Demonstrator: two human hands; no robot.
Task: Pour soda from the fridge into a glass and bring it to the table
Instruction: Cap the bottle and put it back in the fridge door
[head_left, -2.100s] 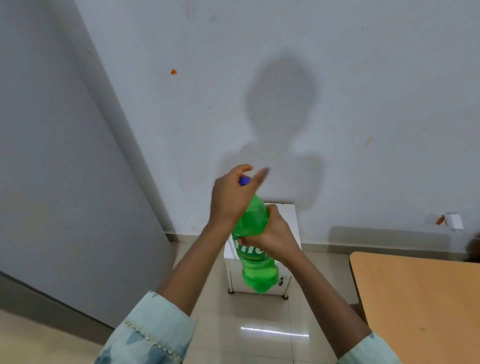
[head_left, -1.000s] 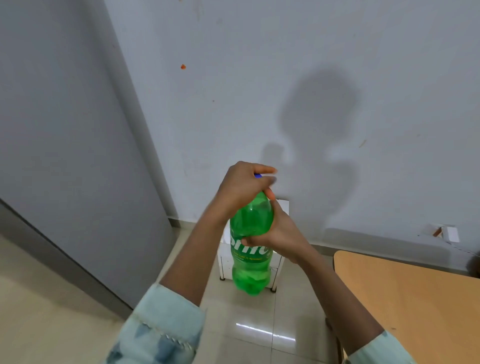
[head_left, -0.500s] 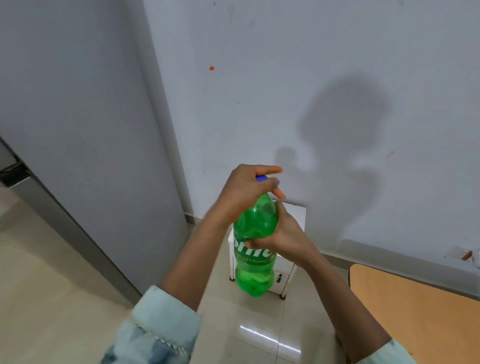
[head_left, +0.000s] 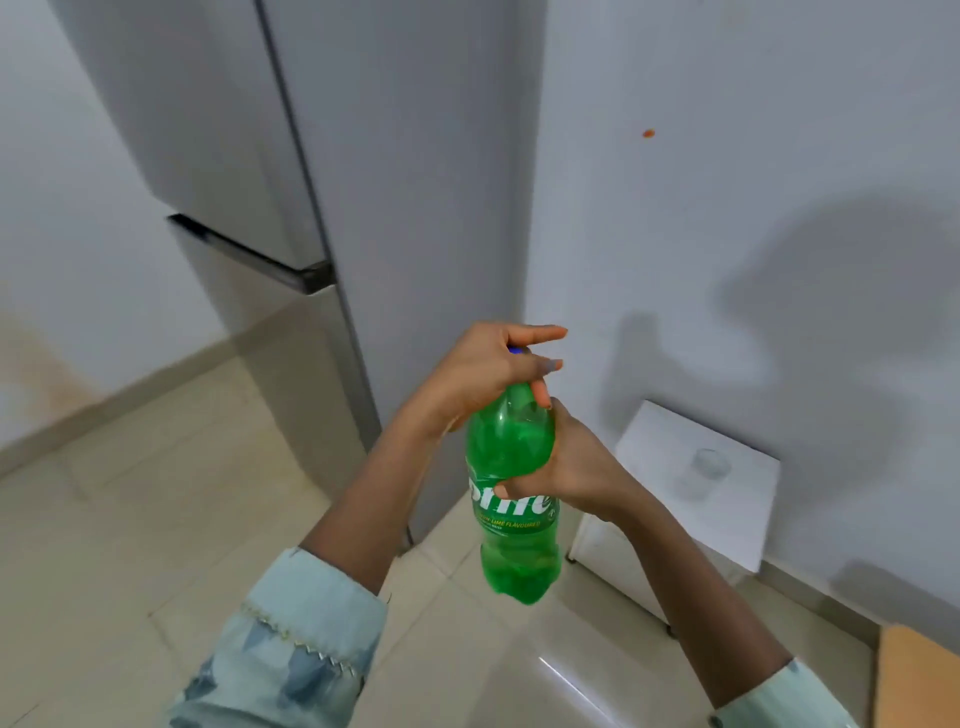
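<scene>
The right hand (head_left: 574, 462) clamps the smooth green plastic bottle (head_left: 514, 493) at its rounded shoulder. The left hand (head_left: 483, 374) grips its blue cap (head_left: 515, 350). Right of the bottle, a clear glass (head_left: 709, 464) stands on a white boxy surface (head_left: 727, 514).

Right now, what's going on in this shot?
A person holds a green plastic soda bottle upright in the air beside the grey fridge. The right hand grips its body; the left hand is closed over the blue cap. A small clear glass stands on the white cabinet, apparently empty.
</scene>
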